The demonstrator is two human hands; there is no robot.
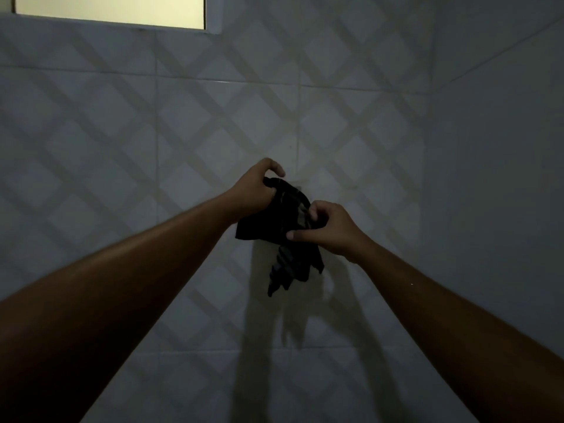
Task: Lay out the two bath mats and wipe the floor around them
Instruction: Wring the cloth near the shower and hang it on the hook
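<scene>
A dark striped cloth hangs against the tiled wall at the centre of the head view. My left hand grips its upper edge, with the index finger hooked over the top. My right hand pinches the cloth's right side lower down. The lower end of the cloth dangles free below both hands. A small wall fitting behind the cloth is mostly hidden. No bath mats and no floor are in view.
The room is dim. A lit window sits at the upper left. A plain side wall meets the tiled wall in a corner on the right. Shadows of my arms fall on the wall below.
</scene>
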